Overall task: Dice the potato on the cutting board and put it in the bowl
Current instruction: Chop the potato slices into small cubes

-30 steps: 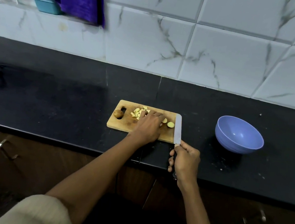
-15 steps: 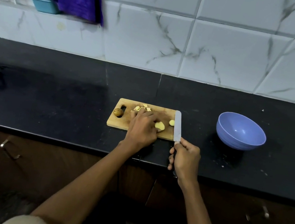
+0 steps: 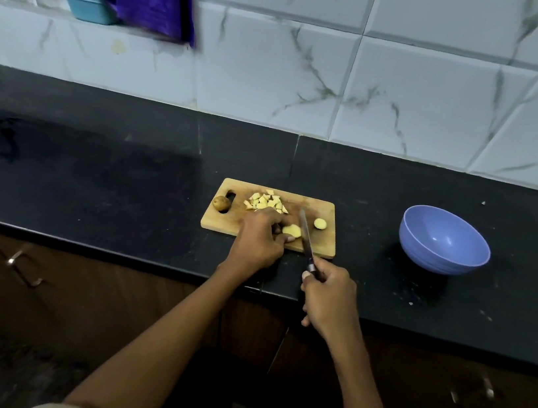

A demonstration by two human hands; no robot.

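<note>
Since a second ago, the steel-bladed knife (image 3: 305,232) has been swung from the rectangular wooden cutting board (image 3: 318,245)'s right edge onto the pale potato slice (image 3: 292,230); dicing resumes. The glossy round lilac bowl (image 3: 444,240) is seen empty. The right hand (image 3: 328,298) is clamped on the handle, the left hand (image 3: 259,240) pinches the slice. Matte cut cubes (image 3: 266,201) lie behind.

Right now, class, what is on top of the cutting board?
On the cutting board lie a pile of diced potato, a small slice and a brown end piece. The left hand holds another slice; anything beneath it is hidden.
</note>
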